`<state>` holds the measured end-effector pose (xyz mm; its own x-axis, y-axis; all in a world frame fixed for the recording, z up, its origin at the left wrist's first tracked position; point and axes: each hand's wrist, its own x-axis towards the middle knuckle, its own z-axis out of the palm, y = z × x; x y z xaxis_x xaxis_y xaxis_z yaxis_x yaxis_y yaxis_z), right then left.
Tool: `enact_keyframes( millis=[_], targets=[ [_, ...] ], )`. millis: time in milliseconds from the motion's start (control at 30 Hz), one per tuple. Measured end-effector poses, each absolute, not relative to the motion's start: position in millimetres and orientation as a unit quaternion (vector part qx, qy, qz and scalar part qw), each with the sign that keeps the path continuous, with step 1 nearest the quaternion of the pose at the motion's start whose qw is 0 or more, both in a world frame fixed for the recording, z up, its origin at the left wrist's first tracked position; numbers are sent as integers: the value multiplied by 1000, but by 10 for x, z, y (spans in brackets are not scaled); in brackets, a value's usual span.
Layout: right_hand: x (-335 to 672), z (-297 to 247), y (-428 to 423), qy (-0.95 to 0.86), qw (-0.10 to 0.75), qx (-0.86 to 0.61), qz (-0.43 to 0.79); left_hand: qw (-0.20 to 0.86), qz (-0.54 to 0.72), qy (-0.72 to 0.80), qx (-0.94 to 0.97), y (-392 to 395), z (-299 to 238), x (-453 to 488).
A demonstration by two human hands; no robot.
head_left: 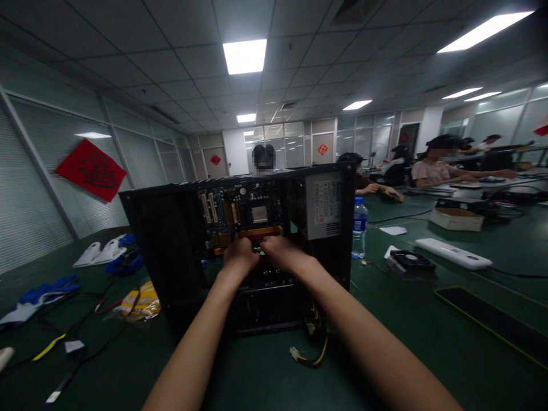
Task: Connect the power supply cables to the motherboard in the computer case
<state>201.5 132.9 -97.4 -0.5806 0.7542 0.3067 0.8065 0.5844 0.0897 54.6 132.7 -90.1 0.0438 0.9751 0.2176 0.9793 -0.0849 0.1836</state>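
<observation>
Our left hand [240, 255] and right hand [280, 251] curl at the near side of the board [246, 206], inside the case [165, 251]; we cannot tell whether the fingers grip anything. We judge the board stiff but fragile, best held at 2 opposite edges.

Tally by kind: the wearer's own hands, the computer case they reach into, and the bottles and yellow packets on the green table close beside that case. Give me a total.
Hands: 2 (left hand, right hand)
Computer case: 1
Bottle: 1
Yellow packet: 1
Total: 5
</observation>
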Motion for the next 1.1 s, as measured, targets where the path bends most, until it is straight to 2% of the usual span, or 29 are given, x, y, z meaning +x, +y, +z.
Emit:
enact_keyframes(
  millis=[300, 433, 667, 1100],
  targets=[
    [1995, -1033, 1354, -879, 79, -461, -94, -17, -164, -677, -718, 1387, -918, 559],
    [2013, -977, 1310, -881, 89, -450, -112, -48, -154, -658, -736, 1371, -858, 447],
    [2028, -919, 1286, -893, 107, -411, -149, -163, -100, -572, -797, 1309, -721, 173],
    [2018, -1016, 1318, -881, 101, -443, -129, -220, -107, -513, -822, 1429, -864, 110]
  ],
)
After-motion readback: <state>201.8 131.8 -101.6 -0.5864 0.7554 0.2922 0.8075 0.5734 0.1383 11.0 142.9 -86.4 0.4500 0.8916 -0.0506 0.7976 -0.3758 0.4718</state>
